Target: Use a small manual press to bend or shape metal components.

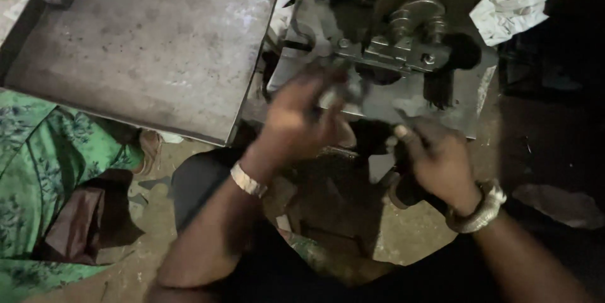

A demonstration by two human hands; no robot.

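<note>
Both your hands are at the small metal machine, left hand on the workpiece.

Your left hand [299,120] is curled at the front of the grey metal machine [403,51], its fingers [328,98] closed around a small pale piece that is too blurred to name; it lies just ahead of your knuckles, right under the machine's roller head, so this hand is nearer. Your right hand [438,158] sits lower and to the right, fingers folded on a dark handle-like part [403,186]; I cannot tell how tight. The machine's long axis runs left to right. A bare grey metal table [151,45] lies to the left, crumpled cloth [513,13] at upper right, dusty floor [409,234] below, in dim light.
</note>
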